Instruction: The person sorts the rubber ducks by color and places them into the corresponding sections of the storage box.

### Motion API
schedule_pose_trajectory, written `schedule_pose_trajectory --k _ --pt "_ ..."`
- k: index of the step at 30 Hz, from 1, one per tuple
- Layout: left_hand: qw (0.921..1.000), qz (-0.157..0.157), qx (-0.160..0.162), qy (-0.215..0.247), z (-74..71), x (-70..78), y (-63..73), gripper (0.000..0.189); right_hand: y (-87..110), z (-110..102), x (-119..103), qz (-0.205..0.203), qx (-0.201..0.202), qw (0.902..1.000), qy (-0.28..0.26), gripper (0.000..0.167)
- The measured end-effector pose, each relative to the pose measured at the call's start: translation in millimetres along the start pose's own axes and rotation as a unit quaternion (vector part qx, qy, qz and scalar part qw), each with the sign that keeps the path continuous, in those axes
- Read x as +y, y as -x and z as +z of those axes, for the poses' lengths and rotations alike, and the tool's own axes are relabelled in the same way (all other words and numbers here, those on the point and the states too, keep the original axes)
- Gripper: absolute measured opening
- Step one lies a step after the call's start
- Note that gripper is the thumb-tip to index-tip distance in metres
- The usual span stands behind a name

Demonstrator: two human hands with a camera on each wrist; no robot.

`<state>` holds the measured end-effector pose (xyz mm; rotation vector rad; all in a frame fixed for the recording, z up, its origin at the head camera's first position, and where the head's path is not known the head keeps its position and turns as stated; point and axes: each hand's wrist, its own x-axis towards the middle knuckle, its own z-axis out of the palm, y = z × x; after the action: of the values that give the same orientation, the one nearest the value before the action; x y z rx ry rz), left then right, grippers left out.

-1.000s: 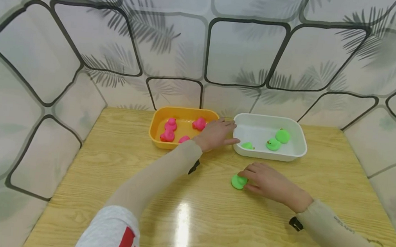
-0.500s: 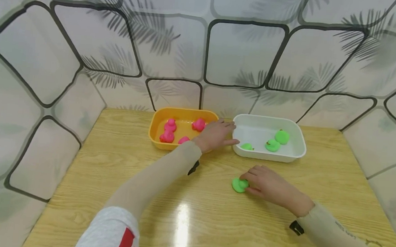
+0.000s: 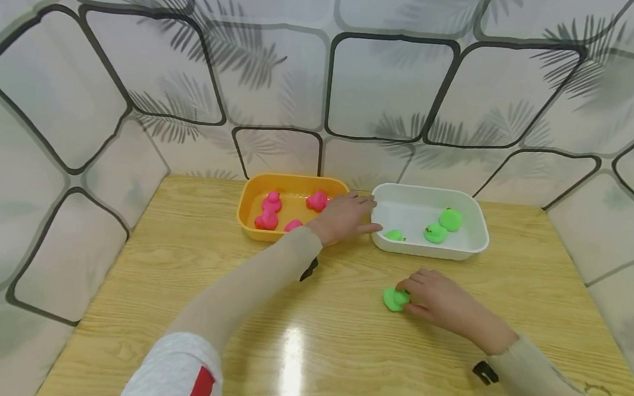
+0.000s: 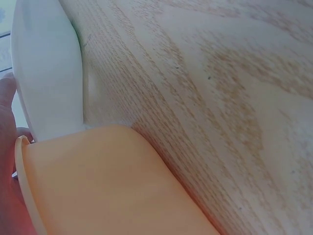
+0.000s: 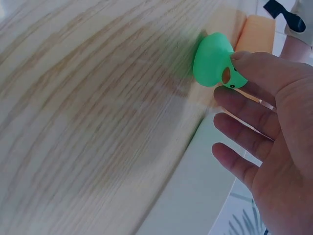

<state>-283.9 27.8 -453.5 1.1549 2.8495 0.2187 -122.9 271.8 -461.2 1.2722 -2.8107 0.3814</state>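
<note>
A green toy duck (image 3: 395,300) is between the thumb and index finger of my right hand (image 3: 449,304), low over the table in front of the white container. The right wrist view shows the thumb on the head of the duck (image 5: 210,61), its orange bill facing the hand, other fingers spread. My left hand (image 3: 345,217) lies across the right end of the orange container (image 3: 261,234), fingers extended to the left rim of the white container (image 3: 425,250). Pink toy ducks (image 3: 266,220) sit in the orange container, one partly hidden by the left forearm. Green ducks (image 3: 435,233) lie in the white one.
Both containers stand side by side at the back of the wooden table (image 3: 192,262), close to a stone-patterned wall (image 3: 388,91). Similar panels rise at the left and right. A light glare (image 3: 292,372) falls on the tabletop near the front.
My right hand has shifted to the right and slightly toward me, carrying the green toy duck along. The left hand stays in place over the containers.
</note>
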Motion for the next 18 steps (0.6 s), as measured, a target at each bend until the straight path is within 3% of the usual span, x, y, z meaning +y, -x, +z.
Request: schedule_pose_trajectory --k 9,18 --pt "1.0000 -0.001 -0.002 -0.007 -0.5 1.9 0.3 0.071 14.4 -7.7 8.6 0.040 0.000 0.9992 0.004 0.027" --pt "0.9999 0.000 0.003 -0.012 0.6 1.3 0.0 0.071 22.1 -16.8 19.6 0.030 0.034 0.9987 0.022 0.030"
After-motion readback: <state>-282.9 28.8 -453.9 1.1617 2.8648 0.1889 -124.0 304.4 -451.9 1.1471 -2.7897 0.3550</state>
